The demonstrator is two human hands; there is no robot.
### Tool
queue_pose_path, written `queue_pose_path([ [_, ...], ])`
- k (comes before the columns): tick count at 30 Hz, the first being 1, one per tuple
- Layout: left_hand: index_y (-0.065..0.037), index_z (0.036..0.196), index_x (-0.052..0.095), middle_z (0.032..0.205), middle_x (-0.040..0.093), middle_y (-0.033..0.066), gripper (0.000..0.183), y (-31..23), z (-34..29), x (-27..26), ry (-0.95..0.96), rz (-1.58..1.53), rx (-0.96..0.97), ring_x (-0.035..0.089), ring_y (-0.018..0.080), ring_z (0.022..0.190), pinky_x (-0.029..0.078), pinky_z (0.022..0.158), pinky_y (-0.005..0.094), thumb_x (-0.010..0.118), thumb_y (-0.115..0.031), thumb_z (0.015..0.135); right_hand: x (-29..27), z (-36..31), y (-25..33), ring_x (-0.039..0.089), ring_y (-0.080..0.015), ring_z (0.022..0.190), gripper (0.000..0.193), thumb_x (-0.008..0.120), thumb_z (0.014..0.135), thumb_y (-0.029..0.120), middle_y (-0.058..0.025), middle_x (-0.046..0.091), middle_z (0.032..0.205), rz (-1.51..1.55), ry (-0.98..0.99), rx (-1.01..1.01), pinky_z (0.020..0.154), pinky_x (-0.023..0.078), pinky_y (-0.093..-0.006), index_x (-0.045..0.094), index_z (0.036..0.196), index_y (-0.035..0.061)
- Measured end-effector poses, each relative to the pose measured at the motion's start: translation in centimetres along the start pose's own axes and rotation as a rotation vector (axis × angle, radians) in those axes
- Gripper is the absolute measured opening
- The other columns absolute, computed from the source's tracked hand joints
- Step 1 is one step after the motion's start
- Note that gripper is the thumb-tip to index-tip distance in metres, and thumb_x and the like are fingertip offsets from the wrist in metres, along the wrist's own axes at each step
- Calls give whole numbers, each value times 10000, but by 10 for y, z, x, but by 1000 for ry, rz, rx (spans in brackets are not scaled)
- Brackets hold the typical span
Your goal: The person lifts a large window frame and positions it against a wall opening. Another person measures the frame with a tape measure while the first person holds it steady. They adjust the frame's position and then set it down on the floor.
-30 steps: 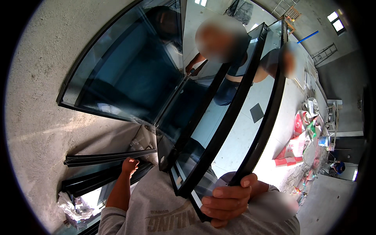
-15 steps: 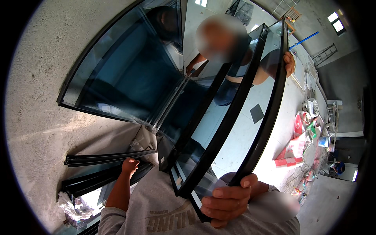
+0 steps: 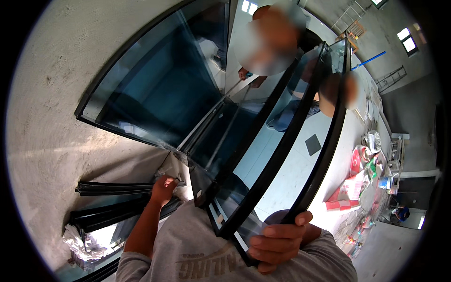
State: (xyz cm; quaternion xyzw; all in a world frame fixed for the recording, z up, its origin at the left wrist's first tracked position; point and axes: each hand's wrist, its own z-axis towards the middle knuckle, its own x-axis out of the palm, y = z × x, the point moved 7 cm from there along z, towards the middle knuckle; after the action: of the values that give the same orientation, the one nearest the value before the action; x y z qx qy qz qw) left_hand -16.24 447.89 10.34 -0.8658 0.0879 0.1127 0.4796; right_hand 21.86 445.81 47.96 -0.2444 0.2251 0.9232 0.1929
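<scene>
My right hand [image 3: 279,239] is wrapped round the near corner of a black-framed glass panel [image 3: 324,155], fingers over the frame and glass edge. The frames stand tilted, stretching from my chest to the far right. My left hand [image 3: 164,189] is closed beside the ends of some black frame bars [image 3: 112,189]; what its fingers hold, if anything, I cannot make out. Past the near frame corner, a thin pale strip [image 3: 202,122] runs along the edge of dark blue glass [image 3: 150,80]. A co-worker's hands [image 3: 251,80] are at its far end.
A rough grey wall [image 3: 47,94] rises on the left, with the dark glass against it. More black bars [image 3: 108,214] and crumpled white plastic [image 3: 84,242] lie at lower left. Red-and-white sacks [image 3: 345,190], buckets [image 3: 385,182] and a ladder [image 3: 392,79] are on the right.
My left hand has moved up and to the right, closer to the frame corner. The co-worker's hands have shifted, and the pale strip shows more clearly. My right hand keeps its grip.
</scene>
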Motion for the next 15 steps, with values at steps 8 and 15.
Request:
queue_pose_path([
  [8, -35, 1330, 654, 1373, 655, 186, 537, -217, -66, 38, 408, -72, 479, 632, 309, 1276, 493, 1083, 436, 809, -363, 935, 1, 17, -6, 664, -89, 1199, 392, 461, 1072, 474, 109, 798, 1046, 17, -27, -6, 1213, 216, -451, 793, 980, 286],
  [15, -25, 1404, 588, 1468, 594, 236, 647, -243, -85, 51, 311, 242, 577, 571, 416, 1367, 454, 1151, 479, 839, -357, 909, 6, 37, -6, 675, -119, 1111, 376, 496, 1057, 446, 72, 794, 990, 82, -78, -9, 1191, 243, -463, 796, 941, 251],
])
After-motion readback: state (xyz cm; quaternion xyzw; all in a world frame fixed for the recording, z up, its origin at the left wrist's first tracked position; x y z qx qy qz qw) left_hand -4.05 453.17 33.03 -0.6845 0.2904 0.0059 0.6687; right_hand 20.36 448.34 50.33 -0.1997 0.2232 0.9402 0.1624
